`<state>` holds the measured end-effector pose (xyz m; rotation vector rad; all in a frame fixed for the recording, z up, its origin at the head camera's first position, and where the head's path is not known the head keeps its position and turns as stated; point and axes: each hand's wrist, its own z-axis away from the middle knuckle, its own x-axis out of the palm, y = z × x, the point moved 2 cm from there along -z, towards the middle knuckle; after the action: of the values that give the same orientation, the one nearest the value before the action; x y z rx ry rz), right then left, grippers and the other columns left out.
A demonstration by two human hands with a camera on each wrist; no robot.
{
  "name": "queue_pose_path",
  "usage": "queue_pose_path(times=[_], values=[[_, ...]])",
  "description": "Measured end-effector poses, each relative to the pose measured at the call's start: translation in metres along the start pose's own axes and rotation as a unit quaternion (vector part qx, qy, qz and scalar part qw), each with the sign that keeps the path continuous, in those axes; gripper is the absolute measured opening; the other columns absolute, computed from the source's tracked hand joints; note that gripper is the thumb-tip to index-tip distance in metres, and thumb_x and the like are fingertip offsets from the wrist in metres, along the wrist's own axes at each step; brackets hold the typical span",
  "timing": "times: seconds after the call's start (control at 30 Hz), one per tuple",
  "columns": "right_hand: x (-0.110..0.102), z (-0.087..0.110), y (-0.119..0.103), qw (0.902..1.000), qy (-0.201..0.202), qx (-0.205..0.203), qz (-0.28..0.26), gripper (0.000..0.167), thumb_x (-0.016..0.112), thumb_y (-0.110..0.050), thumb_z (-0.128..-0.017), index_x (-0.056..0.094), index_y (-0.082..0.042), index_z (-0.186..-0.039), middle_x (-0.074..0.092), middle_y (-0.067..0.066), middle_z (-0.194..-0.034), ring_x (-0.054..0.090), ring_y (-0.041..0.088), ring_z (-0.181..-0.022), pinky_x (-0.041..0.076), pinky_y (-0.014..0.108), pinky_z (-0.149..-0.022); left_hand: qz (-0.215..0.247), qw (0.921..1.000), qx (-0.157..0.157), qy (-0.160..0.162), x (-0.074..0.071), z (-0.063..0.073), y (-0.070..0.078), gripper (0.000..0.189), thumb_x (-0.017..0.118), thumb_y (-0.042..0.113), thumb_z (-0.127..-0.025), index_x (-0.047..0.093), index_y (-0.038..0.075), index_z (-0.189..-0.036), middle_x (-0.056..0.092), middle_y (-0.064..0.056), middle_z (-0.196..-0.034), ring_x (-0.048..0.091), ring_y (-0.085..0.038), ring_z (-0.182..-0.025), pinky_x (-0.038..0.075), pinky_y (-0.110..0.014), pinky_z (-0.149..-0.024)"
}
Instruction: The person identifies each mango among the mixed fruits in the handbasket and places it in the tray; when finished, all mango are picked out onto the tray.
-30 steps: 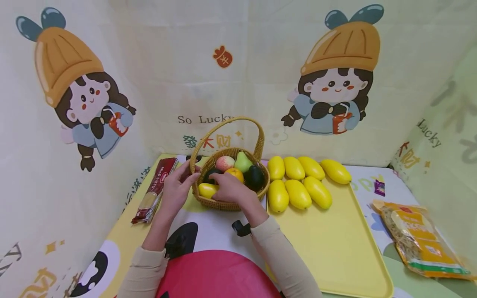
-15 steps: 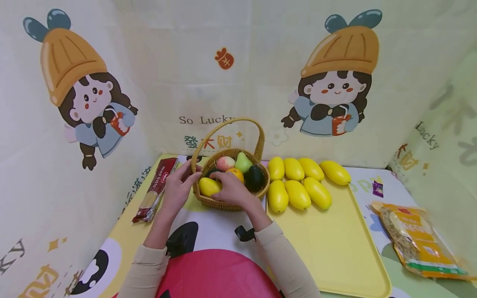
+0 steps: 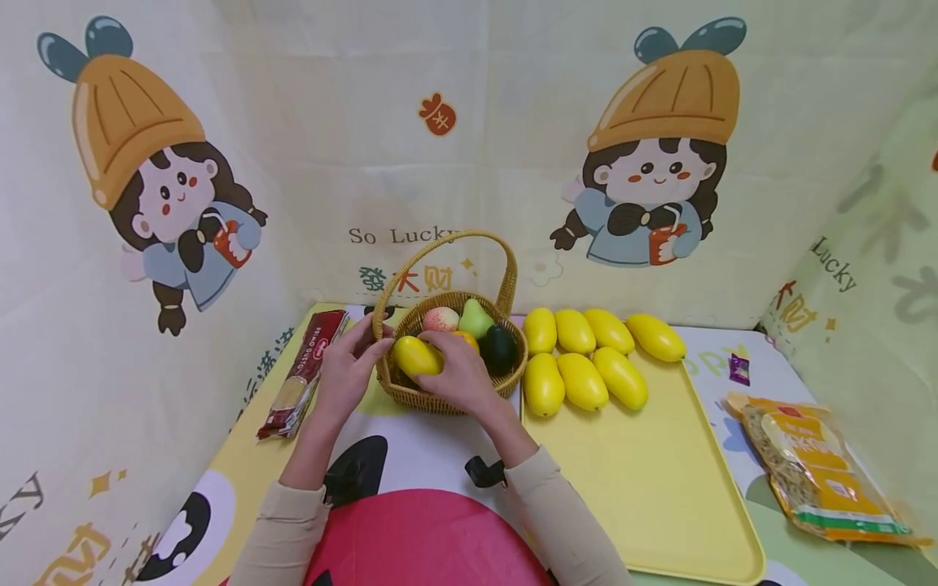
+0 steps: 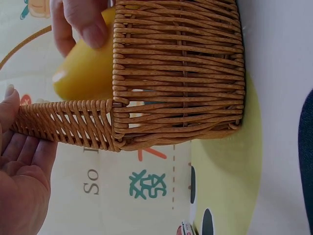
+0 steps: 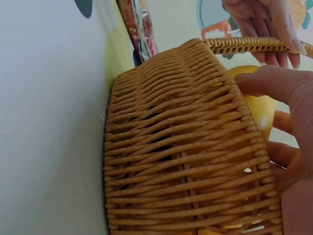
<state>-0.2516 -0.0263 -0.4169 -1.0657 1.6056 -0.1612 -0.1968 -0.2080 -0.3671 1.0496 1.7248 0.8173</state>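
Observation:
A wicker basket [image 3: 421,400] with a tall handle [image 3: 379,313] stands at the back of the table. My left hand [image 3: 347,366] grips the left foot of that handle between thumb and fingers. Over the basket's front left part, my right hand [image 3: 463,373] holds a yellow mango [image 3: 416,356], thumb on the near side. The left wrist view has the mango [image 4: 83,73] tilted up above the rim. Beside it in the basket are a pinkish peach [image 3: 441,318], a green pear [image 3: 477,318], a partly hidden orange [image 3: 470,339] and a dark avocado [image 3: 500,350].
Several yellow mangoes [image 3: 582,381] lie in two rows at the far end of a yellow tray [image 3: 652,488]. Left of the basket is a dark red packet [image 3: 304,374]. An orange bag [image 3: 821,468] and a small purple sweet [image 3: 739,369] lie at the right.
My right hand has taken hold of the mango and lifted it slightly up and back from the basket's front left. My left hand has stayed on the handle.

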Motion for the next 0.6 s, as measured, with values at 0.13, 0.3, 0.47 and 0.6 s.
queue_pose_path(times=[0.13,0.3,0.47,0.6], values=[[-0.007,0.004,0.002,0.9997,0.012,0.017,-0.01,0.061,0.077,-0.035,-0.079,0.057,-0.023,-0.136,0.059,-0.004,-0.136,0.054,0.016,-0.116,0.051,0.038,-0.098,0.0,1.0,0.002,0.0,0.001,-0.001,0.0,0.043,0.062,0.018,-0.098,0.055,0.011,-0.14,0.069,-0.011,-0.118,0.065,-0.022,-0.114,0.051,-0.009,-0.091],[-0.017,0.009,0.004,0.9981,0.014,0.041,-0.044,0.062,0.077,-0.033,-0.08,0.055,-0.024,-0.138,0.059,-0.003,-0.134,0.055,0.017,-0.112,0.052,0.039,-0.095,-0.001,1.0,0.001,0.001,0.0,-0.001,0.001,0.043,0.062,0.017,-0.098,0.055,0.01,-0.14,0.069,-0.011,-0.119,0.065,-0.022,-0.114,0.051,-0.009,-0.091],[-0.028,0.014,0.007,0.9952,0.029,0.05,-0.079,0.062,0.077,-0.031,-0.079,0.056,-0.022,-0.136,0.061,-0.001,-0.127,0.056,0.018,-0.103,0.052,0.036,-0.087,-0.003,1.0,-0.006,0.001,-0.001,-0.001,0.003,0.043,0.062,0.017,-0.098,0.055,0.009,-0.14,0.069,-0.011,-0.119,0.065,-0.022,-0.114,0.051,-0.008,-0.09],[-0.035,0.017,0.012,0.9922,0.05,0.054,-0.101,0.061,0.079,-0.028,-0.078,0.057,-0.021,-0.135,0.062,0.001,-0.123,0.056,0.019,-0.101,0.052,0.034,-0.083,-0.003,0.9999,-0.012,-0.002,0.0,-0.001,0.001,0.043,0.062,0.017,-0.098,0.055,0.011,-0.14,0.068,-0.011,-0.12,0.065,-0.021,-0.115,0.051,-0.009,-0.09]])
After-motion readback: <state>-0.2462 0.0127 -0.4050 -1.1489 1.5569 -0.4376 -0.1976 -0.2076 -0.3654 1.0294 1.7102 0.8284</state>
